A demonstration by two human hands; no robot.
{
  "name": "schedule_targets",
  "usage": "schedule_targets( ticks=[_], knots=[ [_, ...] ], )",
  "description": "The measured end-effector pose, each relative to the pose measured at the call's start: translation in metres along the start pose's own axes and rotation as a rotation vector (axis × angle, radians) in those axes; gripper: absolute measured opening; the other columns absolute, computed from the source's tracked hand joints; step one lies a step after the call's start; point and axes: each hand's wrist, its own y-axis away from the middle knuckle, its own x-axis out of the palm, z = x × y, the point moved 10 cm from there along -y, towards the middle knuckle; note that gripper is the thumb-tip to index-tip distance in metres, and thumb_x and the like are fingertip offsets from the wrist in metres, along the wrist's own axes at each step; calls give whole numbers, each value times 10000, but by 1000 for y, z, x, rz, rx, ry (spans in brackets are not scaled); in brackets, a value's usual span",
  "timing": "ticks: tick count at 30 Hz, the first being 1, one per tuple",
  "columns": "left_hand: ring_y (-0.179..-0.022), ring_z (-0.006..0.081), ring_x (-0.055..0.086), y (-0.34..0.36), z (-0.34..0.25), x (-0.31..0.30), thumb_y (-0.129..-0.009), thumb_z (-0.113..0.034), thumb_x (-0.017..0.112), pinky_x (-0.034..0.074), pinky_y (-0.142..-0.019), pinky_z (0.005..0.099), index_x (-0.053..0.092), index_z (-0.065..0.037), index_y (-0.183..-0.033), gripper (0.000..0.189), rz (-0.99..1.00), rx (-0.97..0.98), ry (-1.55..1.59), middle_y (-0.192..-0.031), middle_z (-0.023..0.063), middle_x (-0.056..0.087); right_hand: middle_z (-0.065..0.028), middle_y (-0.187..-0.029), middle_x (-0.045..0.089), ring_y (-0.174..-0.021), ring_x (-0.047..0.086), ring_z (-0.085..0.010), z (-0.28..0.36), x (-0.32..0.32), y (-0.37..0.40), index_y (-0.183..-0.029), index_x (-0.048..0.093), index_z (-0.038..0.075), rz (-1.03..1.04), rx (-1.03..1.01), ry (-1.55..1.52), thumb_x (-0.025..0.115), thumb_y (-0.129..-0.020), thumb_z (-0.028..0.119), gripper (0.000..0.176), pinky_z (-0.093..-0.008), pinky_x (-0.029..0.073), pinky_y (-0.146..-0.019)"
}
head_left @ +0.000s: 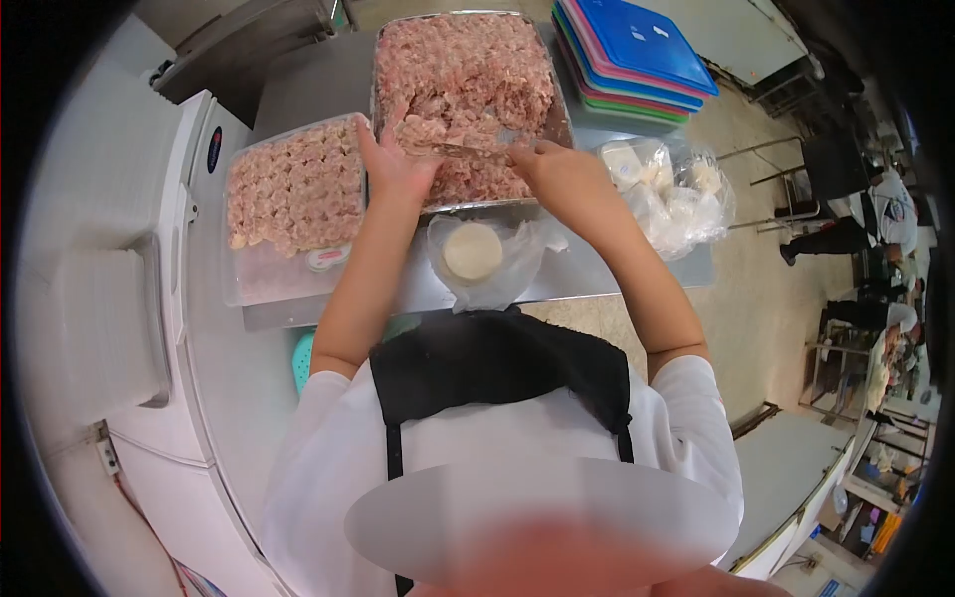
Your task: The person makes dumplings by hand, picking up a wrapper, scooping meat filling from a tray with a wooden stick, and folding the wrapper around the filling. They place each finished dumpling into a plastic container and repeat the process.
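My right hand [562, 179] grips the handle end of a flat, narrow spatula [463, 152] that is smeared with meat. My left hand [398, 174] is cupped around a dumpling [420, 134] heaped with minced meat, its thumb sticking out to the left; any wrapper under the meat is hard to make out. The spatula's tip meets that meat. Both hands are over the near part of a deep metal tray [569, 129] of pink minced meat [463, 55], which is scooped lower near me. Left of it, a plastic tray [279, 289] holds rows of filled dumplings [293, 184].
Before me, a stack of round wrappers [472, 251] lies on a plastic bag. More bagged wrappers [662, 194] sit at right, below stacked coloured lids [647, 50]. A small white-and-red object [328, 258] rests in the left tray. A white fridge [189, 269] borders the left side. People [890, 214] stand far right.
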Motion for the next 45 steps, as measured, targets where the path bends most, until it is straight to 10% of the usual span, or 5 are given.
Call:
schedule_targets(
  ticks=[9, 18, 27, 36, 45],
  knots=[
    [-1055, 321, 576, -5, 3, 9, -843, -410, 615, 446, -937, 492, 429, 54, -1262, 652, 77, -26, 125, -1173, 157, 581, -141, -747, 628, -698, 634, -321, -30, -9, -9, -981, 639, 70, -272, -207, -546, 501, -937, 233, 218, -418, 482, -605],
    [-1135, 203, 547, 37, -11, 95, -752, -39, 723, 417, -991, 340, 522, -50, -1271, 557, 374, 662, -1366, -1325, 115, 521, -15, -584, 519, -527, 476, -92, -82, 33, -4, -942, 652, 30, 273, 114, -1122, 523, -959, 292, 293, -249, 393, -508],
    [-978, 172, 608, 23, 26, 82, -690, -90, 765, 453, -907, 301, 658, -27, -1027, 359, 718, 395, -1682, -1063, 63, 658, -181, -1086, 659, -863, 665, -262, -78, 55, -11, -1124, 653, 61, 249, -228, -930, 586, -920, 322, 338, -332, 503, -774],
    [-914, 136, 590, -45, -3, -44, -741, -131, 766, 474, -829, 280, 614, -17, -1083, 391, 60, 442, -1530, -1003, 44, 640, -125, -844, 621, -748, 614, -349, -59, 17, -15, -1037, 658, 122, -180, -313, -369, 609, -866, 216, 202, -432, 500, -631],
    [-1036, 262, 595, 30, 4, 57, -709, -240, 786, 446, -912, 372, 606, -71, -1131, 490, 264, 409, -1580, -1213, 124, 601, -205, -1011, 663, -903, 651, -323, -155, 51, -35, -1108, 639, 4, 169, -20, -642, 597, -898, 279, 349, -351, 493, -792]
  ],
)
